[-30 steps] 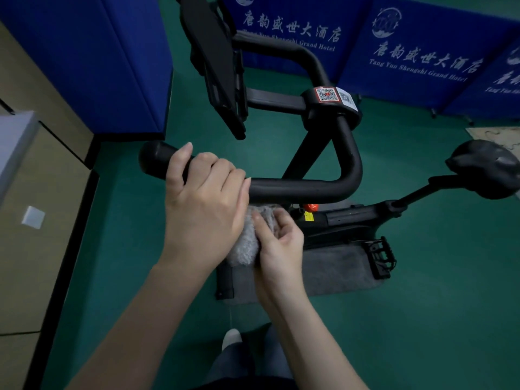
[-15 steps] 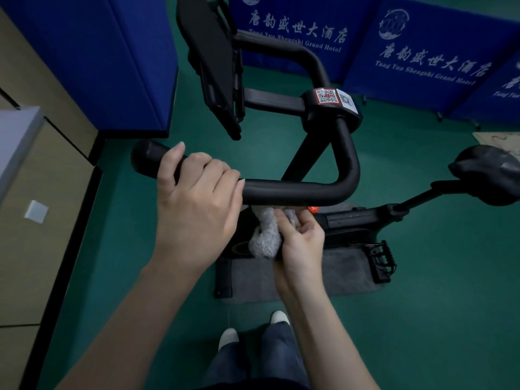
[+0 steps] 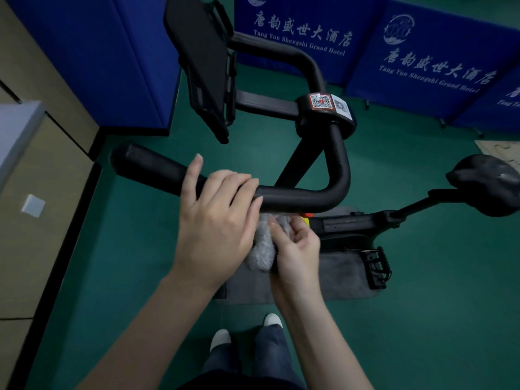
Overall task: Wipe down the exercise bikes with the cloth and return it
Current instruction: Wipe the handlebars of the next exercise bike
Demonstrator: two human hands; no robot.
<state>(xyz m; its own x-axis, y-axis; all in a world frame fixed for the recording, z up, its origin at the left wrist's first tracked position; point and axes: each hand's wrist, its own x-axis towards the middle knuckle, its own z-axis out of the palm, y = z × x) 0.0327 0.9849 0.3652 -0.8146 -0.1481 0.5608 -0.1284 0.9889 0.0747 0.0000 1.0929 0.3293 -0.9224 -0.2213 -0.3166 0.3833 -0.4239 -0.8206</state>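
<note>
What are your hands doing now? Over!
Left grip wraps handlebar. Right grip holds cloth just under it. Left grip covers part of handlebar.

- A dark green, smooth floor [image 3: 422, 305] fills the room under dim light.
- Blue fabric partition panels [image 3: 439, 52] line its far edge, printed in white with Chinese characters and "Tang Yun Shengshi Grand Hotel".
- A plain blue fabric panel [image 3: 112, 60] stands at the far left corner.
- A beige wooden panelled wall [image 3: 42, 263] with black skirting [image 3: 71, 249] runs along the left edge and carries a small white square plate [image 3: 33, 205].
- A beige patterned mat [image 3: 501, 149] lies at the right edge.
</note>
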